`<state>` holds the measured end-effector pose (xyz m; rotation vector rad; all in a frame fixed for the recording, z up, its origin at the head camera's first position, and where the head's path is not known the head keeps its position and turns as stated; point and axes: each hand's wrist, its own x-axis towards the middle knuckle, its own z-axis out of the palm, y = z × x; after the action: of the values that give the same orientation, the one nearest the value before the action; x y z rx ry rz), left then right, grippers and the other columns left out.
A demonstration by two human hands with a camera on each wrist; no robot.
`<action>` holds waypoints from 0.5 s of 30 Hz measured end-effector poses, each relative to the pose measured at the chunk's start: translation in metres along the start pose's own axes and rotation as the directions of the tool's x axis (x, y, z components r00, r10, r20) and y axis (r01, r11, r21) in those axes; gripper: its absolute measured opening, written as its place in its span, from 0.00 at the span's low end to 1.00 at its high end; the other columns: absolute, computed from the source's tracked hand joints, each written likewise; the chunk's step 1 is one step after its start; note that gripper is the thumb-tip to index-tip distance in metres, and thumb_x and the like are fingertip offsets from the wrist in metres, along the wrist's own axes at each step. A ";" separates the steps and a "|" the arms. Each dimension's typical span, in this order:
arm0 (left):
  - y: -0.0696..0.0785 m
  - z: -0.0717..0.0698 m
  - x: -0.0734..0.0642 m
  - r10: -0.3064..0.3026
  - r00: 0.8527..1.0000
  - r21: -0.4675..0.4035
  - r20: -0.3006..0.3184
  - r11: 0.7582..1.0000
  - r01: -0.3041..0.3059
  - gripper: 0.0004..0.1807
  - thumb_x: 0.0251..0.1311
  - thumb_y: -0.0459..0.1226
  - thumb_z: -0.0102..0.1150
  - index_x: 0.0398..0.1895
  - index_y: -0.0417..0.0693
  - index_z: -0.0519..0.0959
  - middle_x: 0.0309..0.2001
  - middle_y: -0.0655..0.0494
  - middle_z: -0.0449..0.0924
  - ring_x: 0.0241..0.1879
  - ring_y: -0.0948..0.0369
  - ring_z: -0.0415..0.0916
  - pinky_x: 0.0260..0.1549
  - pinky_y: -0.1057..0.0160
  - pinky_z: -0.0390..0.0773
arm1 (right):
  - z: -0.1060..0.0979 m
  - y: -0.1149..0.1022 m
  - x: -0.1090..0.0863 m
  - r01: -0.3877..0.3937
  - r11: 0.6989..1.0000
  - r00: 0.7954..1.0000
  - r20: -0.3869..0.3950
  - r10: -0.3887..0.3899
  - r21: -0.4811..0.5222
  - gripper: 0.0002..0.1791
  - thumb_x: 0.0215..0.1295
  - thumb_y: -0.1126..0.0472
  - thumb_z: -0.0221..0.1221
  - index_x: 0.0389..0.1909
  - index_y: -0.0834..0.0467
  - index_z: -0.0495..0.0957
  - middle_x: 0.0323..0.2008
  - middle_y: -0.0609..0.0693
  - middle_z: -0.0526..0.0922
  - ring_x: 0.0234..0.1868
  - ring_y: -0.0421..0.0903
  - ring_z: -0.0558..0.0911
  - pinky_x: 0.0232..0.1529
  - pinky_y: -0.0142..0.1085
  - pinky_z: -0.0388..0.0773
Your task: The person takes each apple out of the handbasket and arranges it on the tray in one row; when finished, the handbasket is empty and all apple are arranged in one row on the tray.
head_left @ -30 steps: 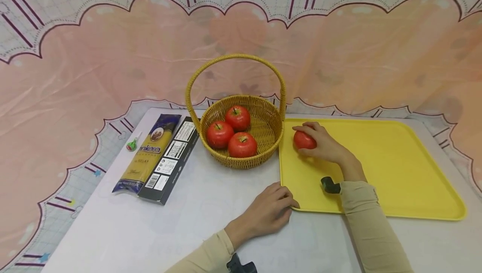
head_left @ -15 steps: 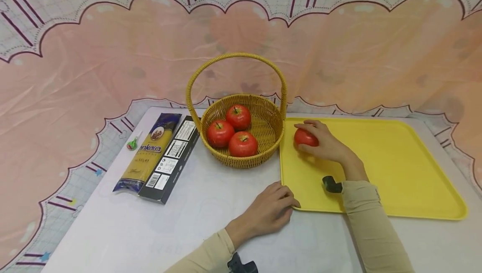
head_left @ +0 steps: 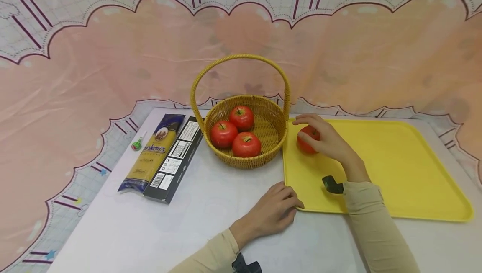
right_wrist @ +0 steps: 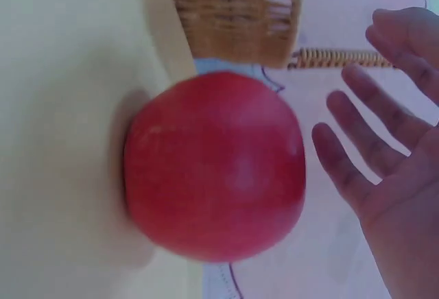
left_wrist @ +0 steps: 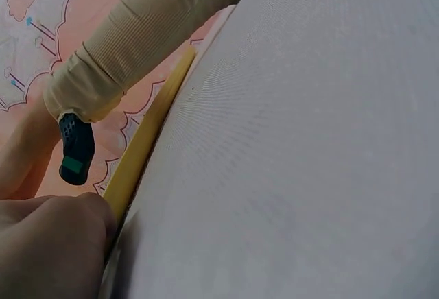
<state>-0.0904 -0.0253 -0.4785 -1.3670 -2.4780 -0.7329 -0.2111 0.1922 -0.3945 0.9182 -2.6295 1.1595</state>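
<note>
My right hand (head_left: 328, 140) hovers wide by the apple (right_wrist: 216, 169) on the tray (head_left: 399, 164) (left hand (head_left: 276, 210): grip unclear). Placing seems done; I should withdraw.

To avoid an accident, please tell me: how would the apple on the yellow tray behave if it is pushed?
The apple would probably roll, as its sides are rounded. Its smooth, shiny skin may feel slippery. The rim of the yellow tray looks low, so it might not stop a hard roll.
</note>
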 end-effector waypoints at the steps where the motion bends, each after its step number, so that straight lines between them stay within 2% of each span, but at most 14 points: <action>1: 0.000 0.000 0.000 -0.001 1.000 -0.004 -0.003 1.000 0.001 0.10 0.60 0.37 0.54 0.42 0.58 0.80 0.38 0.66 0.72 0.45 0.67 0.65 0.56 0.66 0.66 | 0.001 -0.002 0.002 0.019 1.000 1.000 0.005 -0.019 0.002 0.18 0.64 0.62 0.59 0.55 0.54 0.74 0.61 0.53 0.70 0.61 0.53 0.70 0.60 0.56 0.67; 11: -0.002 0.000 0.002 -0.004 1.000 -0.030 -0.019 1.000 0.004 0.05 0.60 0.43 0.59 0.39 0.57 0.80 0.37 0.67 0.71 0.46 0.68 0.66 0.56 0.68 0.66 | 0.020 -0.020 0.015 0.160 0.987 0.985 0.068 -0.158 -0.017 0.16 0.63 0.64 0.58 0.53 0.56 0.75 0.56 0.52 0.75 0.59 0.47 0.72 0.59 0.47 0.70; 15: -0.003 0.000 0.002 0.020 0.999 0.007 -0.029 1.000 -0.020 0.05 0.60 0.42 0.59 0.39 0.59 0.80 0.37 0.68 0.71 0.46 0.68 0.67 0.56 0.68 0.67 | 0.026 -0.024 0.019 0.192 0.981 0.978 0.088 -0.191 -0.005 0.16 0.63 0.64 0.59 0.52 0.54 0.76 0.54 0.50 0.76 0.59 0.47 0.73 0.60 0.45 0.70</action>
<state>-0.0935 -0.0252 -0.4789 -1.3668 -2.4389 -0.7338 -0.2099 0.1524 -0.3909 1.2147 -2.5408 1.0761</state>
